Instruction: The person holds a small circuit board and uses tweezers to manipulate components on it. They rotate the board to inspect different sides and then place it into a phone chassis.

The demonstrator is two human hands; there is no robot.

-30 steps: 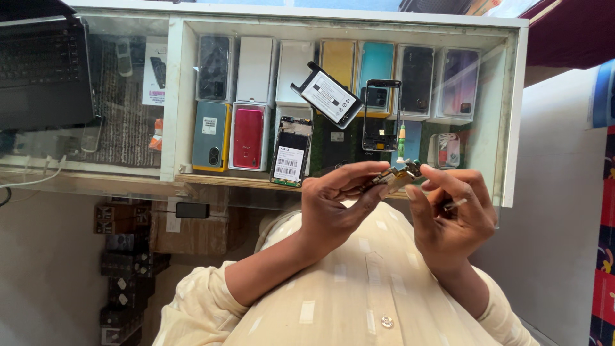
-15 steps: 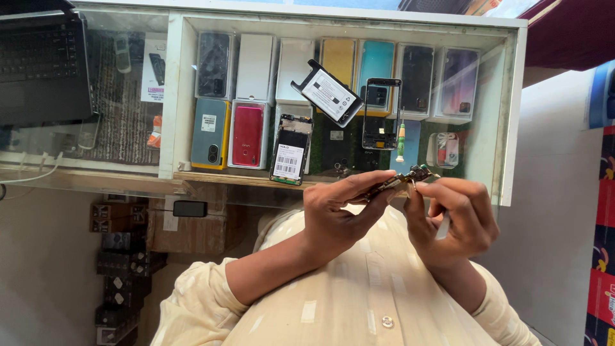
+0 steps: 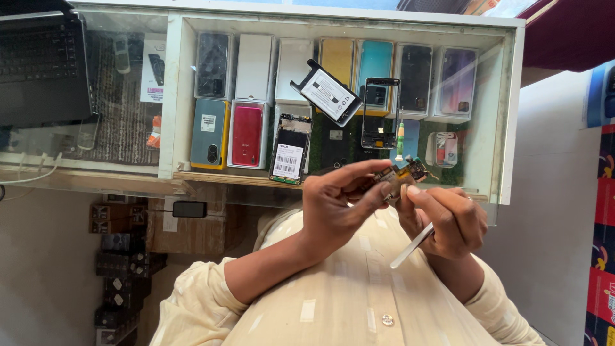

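Left hand [image 3: 336,208] fingers gripping circuit board [image 3: 400,176], right hand [image 3: 445,221] gripping tweezers [image 3: 412,246] (white-labelled battery [image 3: 327,93] above)

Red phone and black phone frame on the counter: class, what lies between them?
In the head view, between the red phone and the black phone frame lie an opened phone and a tilted battery panel.

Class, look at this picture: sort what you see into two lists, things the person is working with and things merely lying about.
In use:
- left hand pinching a small gold-and-black circuit board
- right hand at that board, holding a thin white tool

Lying about:
- red phone
- black battery with white label
- empty black phone frame
- green-handled screwdriver
- black laptop
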